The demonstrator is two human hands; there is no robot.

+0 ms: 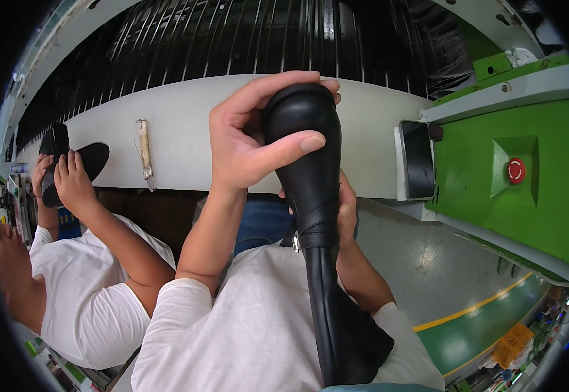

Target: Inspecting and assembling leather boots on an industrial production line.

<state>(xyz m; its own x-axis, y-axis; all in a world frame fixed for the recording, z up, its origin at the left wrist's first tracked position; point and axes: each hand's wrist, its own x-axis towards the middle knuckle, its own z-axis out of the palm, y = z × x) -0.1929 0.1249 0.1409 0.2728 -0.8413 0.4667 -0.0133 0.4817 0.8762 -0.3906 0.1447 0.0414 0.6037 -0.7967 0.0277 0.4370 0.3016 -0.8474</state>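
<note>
A tall black leather boot [316, 183] is held up before my chest, its rounded toe uppermost and its shaft hanging down toward my lap. A strap with a silver buckle [295, 243] crosses its ankle. My left hand [240, 140] wraps round the toe, the thumb pressed across the upper and the fingers over the toe's edge. On the far side of the ankle, my right hand [347, 210] grips the boot from behind and to the right; most of its fingers are hidden by the leather. The sole faces away and is mostly out of sight.
A pale work surface [186, 137] runs across, before a row of dark rollers [245, 39]. On it lie a cream-coloured bundle [144, 149] and a dark phone-like slab [417, 160]. A green panel with a red button [516, 170] stands right. At left, a co-worker handles a black boot [93, 160].
</note>
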